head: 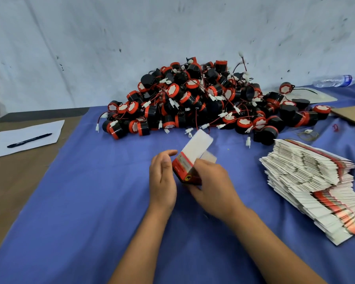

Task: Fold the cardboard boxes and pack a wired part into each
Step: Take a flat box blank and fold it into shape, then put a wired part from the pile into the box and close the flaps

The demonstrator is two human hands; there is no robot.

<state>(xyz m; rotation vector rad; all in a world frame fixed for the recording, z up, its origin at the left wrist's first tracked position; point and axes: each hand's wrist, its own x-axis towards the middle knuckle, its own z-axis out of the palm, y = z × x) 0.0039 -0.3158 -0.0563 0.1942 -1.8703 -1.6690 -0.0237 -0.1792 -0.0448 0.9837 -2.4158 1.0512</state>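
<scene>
The cardboard box (188, 167) is held just above the blue-covered bench (90, 181), on the near side of the pile of wired parts (203, 99), with its long white flaps standing up toward that pile. The right hand (211, 181) has its grip closed around the red lower end of the box, fingers curled under it; the left hand (162, 177) lies alongside with fingers nearly straight, its grip apart and touching or just short of the box's left face, which cannot be told for sure. The box looks only half formed, so the main risk is that the one-handed hold squeezes the thin card and creases a wall, or lets the sleeve fall flat again before the bottom is tucked. The upright flaps could bend the wrong way if pushed in out of order. On the near side of the pile loose wires and white plugs trail toward the box; a part drawn from there may drag tangled neighbours along. Right of the pile, the stack of flat boxes (312, 181) leans and fans toward the bench's near edge, and a knock from the forearm could spill it.
</scene>
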